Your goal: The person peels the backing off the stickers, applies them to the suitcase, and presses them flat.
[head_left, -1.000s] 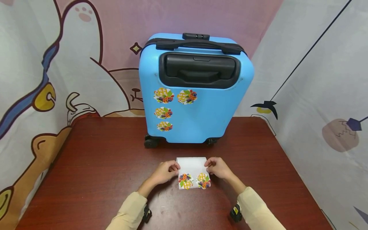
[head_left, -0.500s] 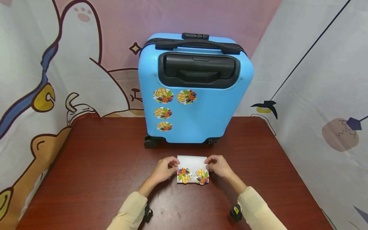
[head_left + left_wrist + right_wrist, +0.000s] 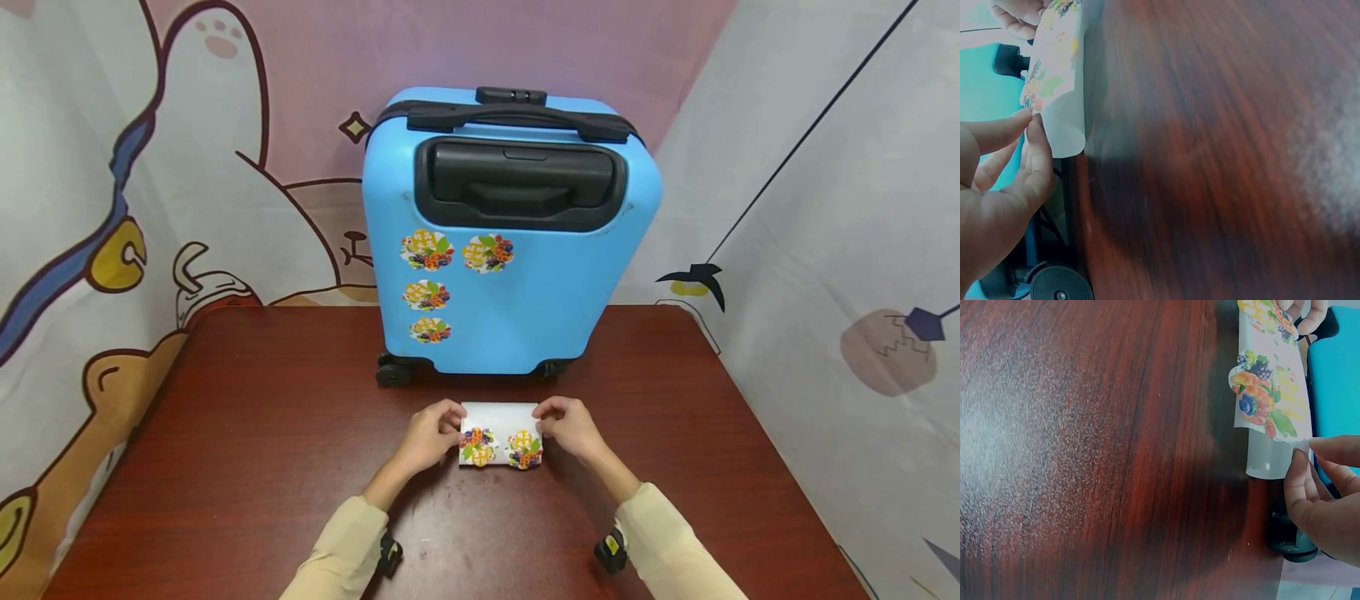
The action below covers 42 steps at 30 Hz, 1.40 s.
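Note:
A white sticker sheet (image 3: 498,414), bent over into a curl, is held just above the table between my two hands. Two round fruit stickers, one on the left (image 3: 478,447) and one on the right (image 3: 524,450), lie along its near part. My left hand (image 3: 426,437) pinches the left edge between thumb and fingertips, as the left wrist view also shows. At the opposite edge, my right hand (image 3: 572,429) has the same kind of pinch; in the right wrist view the curled underside (image 3: 1266,453) hangs below the printed face.
A blue suitcase (image 3: 540,292) stands upright behind the sheet, with several fruit stickers (image 3: 425,295) on its left side. Its black wheel (image 3: 393,372) rests on the brown table (image 3: 262,467). A cartoon-printed cloth (image 3: 787,208) hangs around the table.
Both hands have moved slightly away from me, toward the suitcase. The sheet's near edge has drawn back, so less of the sheet shows and it curls more. The suitcase has not moved.

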Each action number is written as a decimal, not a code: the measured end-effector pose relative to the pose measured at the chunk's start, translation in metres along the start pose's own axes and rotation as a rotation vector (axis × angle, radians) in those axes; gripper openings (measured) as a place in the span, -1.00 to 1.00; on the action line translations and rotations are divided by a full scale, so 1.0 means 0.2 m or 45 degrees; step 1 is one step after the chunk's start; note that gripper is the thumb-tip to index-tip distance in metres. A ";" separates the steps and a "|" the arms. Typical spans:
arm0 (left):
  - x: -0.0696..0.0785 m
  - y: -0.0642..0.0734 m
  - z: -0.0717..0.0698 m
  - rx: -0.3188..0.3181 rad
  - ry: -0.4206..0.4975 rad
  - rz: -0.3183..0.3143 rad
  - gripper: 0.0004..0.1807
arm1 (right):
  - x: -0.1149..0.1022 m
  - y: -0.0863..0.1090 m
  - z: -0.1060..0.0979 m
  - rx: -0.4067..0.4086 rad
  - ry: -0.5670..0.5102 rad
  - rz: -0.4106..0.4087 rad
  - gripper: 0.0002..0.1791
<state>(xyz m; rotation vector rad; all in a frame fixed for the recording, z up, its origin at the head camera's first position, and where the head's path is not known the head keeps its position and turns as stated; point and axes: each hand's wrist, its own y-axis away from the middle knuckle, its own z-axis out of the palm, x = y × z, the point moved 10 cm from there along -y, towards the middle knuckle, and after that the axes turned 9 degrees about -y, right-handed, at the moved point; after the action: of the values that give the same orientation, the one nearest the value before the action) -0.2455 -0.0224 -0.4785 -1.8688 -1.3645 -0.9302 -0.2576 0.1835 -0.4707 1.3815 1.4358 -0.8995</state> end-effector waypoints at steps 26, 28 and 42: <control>0.06 -0.01 -0.04 0.127 -0.044 0.110 -0.87 | -0.04 0.00 -0.02 0.014 -0.114 -0.031 -0.86; 0.06 -0.01 -0.05 0.130 -0.046 0.119 -0.86 | -0.08 0.00 0.00 -0.016 -0.121 -0.066 -0.85; 0.09 0.00 -0.03 0.101 -0.002 0.085 -0.88 | -0.20 0.05 0.22 -0.185 -0.074 -0.169 -0.85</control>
<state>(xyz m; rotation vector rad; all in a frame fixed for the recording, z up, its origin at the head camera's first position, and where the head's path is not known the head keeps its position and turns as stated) -0.2437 -0.0180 -0.4601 -1.8438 -1.3129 -0.8296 -0.2434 0.1312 -0.4458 1.1549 1.5312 -0.8929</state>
